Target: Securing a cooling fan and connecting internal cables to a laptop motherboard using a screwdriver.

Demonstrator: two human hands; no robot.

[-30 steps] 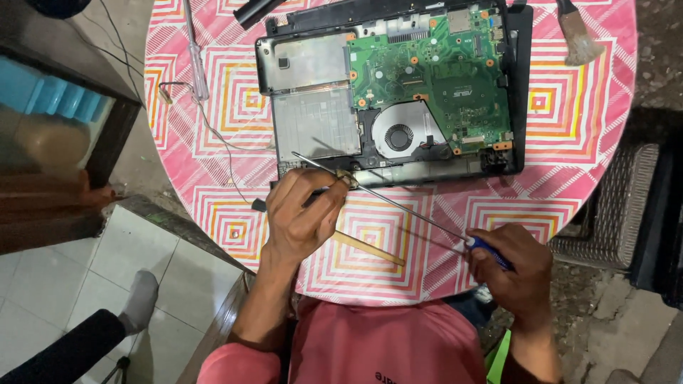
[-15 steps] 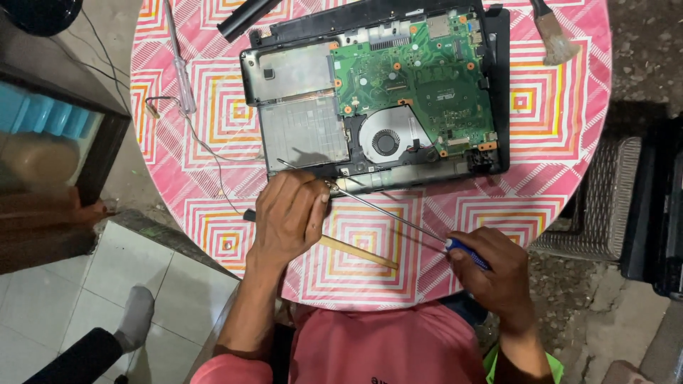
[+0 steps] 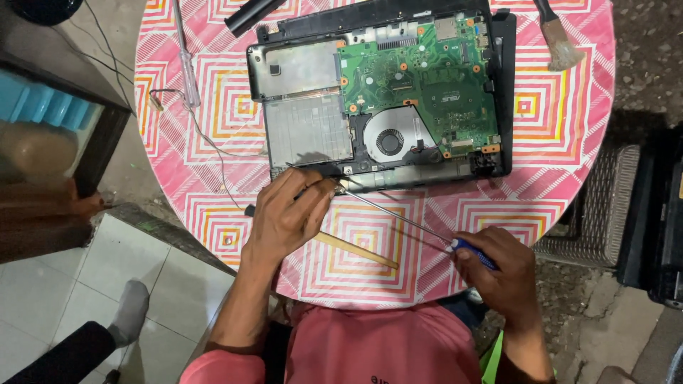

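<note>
Blue-handled, the long screwdriver (image 3: 413, 222) sits clenched in your right hand (image 3: 498, 274) at lower right; its thin steel shaft slants up-left, tip at the opened laptop's (image 3: 384, 92) near edge. Your left hand (image 3: 288, 213), centre frame, lies knuckles-up with fingers curled around the shaft near the tip. A wooden stick (image 3: 356, 249) lies below the shaft. The laptop shows a green motherboard (image 3: 420, 78) and round fan (image 3: 390, 141) on the pink patterned tablecloth (image 3: 562, 114).
</note>
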